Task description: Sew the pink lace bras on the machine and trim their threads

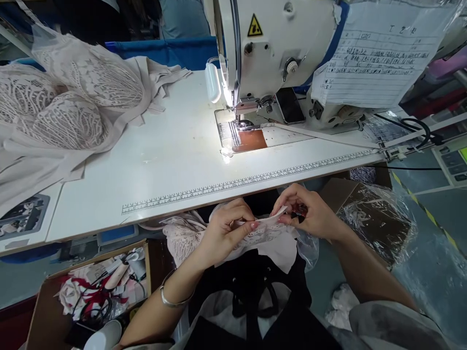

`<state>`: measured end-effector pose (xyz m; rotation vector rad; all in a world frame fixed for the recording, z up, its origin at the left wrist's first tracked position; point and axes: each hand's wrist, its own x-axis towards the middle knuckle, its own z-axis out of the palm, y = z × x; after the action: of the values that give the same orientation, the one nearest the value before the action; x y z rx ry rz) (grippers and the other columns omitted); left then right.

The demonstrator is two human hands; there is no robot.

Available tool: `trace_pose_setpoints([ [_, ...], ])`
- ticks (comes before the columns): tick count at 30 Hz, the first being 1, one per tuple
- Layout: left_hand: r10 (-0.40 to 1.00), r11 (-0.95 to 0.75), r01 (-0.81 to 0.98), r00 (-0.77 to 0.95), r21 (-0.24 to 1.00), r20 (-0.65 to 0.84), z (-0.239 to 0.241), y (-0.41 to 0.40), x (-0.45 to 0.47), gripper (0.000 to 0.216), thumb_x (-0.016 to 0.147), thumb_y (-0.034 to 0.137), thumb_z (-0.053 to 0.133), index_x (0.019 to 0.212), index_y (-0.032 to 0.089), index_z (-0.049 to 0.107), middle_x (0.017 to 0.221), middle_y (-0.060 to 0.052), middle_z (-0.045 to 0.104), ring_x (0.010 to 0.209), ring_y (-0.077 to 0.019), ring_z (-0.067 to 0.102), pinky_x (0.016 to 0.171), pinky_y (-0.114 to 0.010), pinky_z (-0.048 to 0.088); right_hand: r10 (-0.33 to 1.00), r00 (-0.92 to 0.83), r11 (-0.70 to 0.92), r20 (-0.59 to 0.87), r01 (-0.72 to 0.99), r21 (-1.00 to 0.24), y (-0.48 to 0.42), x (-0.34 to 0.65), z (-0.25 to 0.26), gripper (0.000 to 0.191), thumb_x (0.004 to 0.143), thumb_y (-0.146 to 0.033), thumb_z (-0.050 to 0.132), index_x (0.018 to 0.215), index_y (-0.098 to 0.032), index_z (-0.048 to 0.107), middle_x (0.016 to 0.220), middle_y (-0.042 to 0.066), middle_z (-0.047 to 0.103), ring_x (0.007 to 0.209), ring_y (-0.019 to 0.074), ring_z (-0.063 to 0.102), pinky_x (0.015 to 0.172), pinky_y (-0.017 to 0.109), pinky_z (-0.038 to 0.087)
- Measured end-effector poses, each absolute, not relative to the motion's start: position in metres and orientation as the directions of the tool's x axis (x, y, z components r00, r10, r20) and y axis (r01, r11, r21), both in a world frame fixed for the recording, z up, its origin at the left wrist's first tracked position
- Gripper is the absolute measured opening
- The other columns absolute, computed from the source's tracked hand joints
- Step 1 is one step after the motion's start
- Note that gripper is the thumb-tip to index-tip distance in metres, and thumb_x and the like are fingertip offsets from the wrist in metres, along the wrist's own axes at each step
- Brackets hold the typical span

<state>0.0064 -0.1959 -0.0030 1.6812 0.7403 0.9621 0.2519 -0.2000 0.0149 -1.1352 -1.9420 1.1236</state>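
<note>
A pale pink lace bra (270, 231) lies over my lap, just below the front edge of the sewing table. My left hand (233, 228) pinches the garment's edge between thumb and fingers. Opposite it, my right hand (301, 211) has its fingertips closed on the same edge, where a narrow strip sticks up. Something small, red and black, shows in the right palm; its kind is hidden by the fingers. One lace cup hangs to the left, partly behind my left wrist.
A lit sewing machine (280, 48) stands on the white table (175, 150), which has a printed ruler along its front edge. More lace bras (73, 107) are piled at left. A cardboard box (44, 301) of scraps sits below left; a plastic-covered carton (365, 209) is at right.
</note>
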Motion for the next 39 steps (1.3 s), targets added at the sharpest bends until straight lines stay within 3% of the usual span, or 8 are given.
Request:
trace_pose_setpoints([
  [6,0.843,-0.275,0.031,0.489,0.961,0.225,-0.003,-0.196,0.007,0.023,0.094,0.024,0.065,0.072,0.02,0.063,0.075,-0.003,0.06,0.072,-0.0157,0.058,0.066,-0.027,0.045,0.904,-0.408,0.261,0.128,0.29,-0.921,-0.201,0.252,0.012,0.022,0.089,-0.041,0.072,0.09,-0.024,0.058,0.081,0.002,0.073,0.056,0.0125,0.061,0.049,0.024,0.047],
  [11,0.854,-0.24,0.03,0.482,0.97,0.197,-0.004,-0.195,0.007,0.025,0.094,0.028,0.065,0.071,0.02,0.063,0.074,-0.003,0.06,0.071,-0.0162,0.057,0.065,-0.028,0.045,0.919,-0.342,0.291,0.196,0.253,-0.923,-0.2,0.251,0.012,0.01,0.093,-0.029,0.065,0.091,-0.024,0.057,0.08,0.001,0.073,0.05,0.0097,0.057,0.046,0.023,0.045],
  [14,0.851,-0.238,0.033,0.489,0.971,0.192,-0.003,-0.195,0.008,0.026,0.094,0.029,0.065,0.071,0.02,0.063,0.074,-0.003,0.06,0.071,-0.0162,0.057,0.065,-0.028,0.045,0.879,-0.394,0.4,0.269,0.301,-0.866,-0.197,0.252,0.013,0.006,0.093,-0.022,0.061,0.088,-0.023,0.061,0.076,0.0,0.069,0.056,0.0108,0.058,0.051,0.023,0.045],
  [17,0.845,-0.24,0.029,0.497,0.97,0.194,-0.002,-0.195,0.008,0.024,0.094,0.027,0.066,0.072,0.019,0.064,0.075,-0.003,0.06,0.071,-0.0157,0.058,0.066,-0.027,0.046,0.808,-0.51,0.486,0.294,0.296,-0.823,-0.192,0.253,0.016,0.016,0.096,-0.021,0.054,0.088,-0.023,0.067,0.08,0.003,0.069,0.067,0.0133,0.061,0.057,0.025,0.046],
  [23,0.843,-0.262,0.045,0.497,0.964,0.205,0.0,-0.195,0.009,0.022,0.093,0.026,0.067,0.072,0.02,0.064,0.076,-0.003,0.061,0.072,-0.0163,0.059,0.066,-0.028,0.048,0.769,-0.592,0.464,0.241,0.257,-0.848,-0.187,0.254,0.02,0.01,0.089,-0.026,0.072,0.083,-0.022,0.064,0.096,0.007,0.072,0.081,0.0162,0.066,0.058,0.024,0.049],
  [28,0.851,-0.337,0.088,0.455,0.937,0.263,0.002,-0.197,0.009,0.023,0.092,0.02,0.067,0.07,0.019,0.06,0.082,-0.004,0.063,0.077,-0.0154,0.062,0.068,-0.026,0.05,0.873,-0.462,0.263,0.157,0.175,-0.949,-0.191,0.253,0.023,0.018,0.096,-0.032,0.065,0.082,-0.02,0.063,0.09,0.005,0.071,0.05,0.007,0.053,0.047,0.022,0.047],
  [31,0.83,-0.431,0.139,0.449,0.892,0.331,0.003,-0.2,0.009,0.023,0.092,0.015,0.067,0.071,0.019,0.059,0.083,-0.003,0.064,0.077,-0.0141,0.062,0.069,-0.025,0.049,0.908,-0.395,0.22,0.14,0.166,-0.961,-0.194,0.252,0.024,0.024,0.094,-0.034,0.068,0.077,-0.02,0.058,0.089,0.005,0.071,0.048,0.0064,0.051,0.046,0.023,0.046],
  [39,0.804,-0.507,0.189,0.456,0.841,0.382,0.004,-0.202,0.011,0.022,0.091,0.009,0.066,0.074,0.019,0.057,0.086,-0.001,0.063,0.08,-0.0124,0.062,0.07,-0.022,0.048,0.924,-0.311,0.308,0.224,0.254,-0.917,-0.195,0.249,0.02,0.024,0.091,-0.031,0.071,0.076,-0.021,0.055,0.081,0.002,0.065,0.052,0.0074,0.047,0.046,0.023,0.039],
])
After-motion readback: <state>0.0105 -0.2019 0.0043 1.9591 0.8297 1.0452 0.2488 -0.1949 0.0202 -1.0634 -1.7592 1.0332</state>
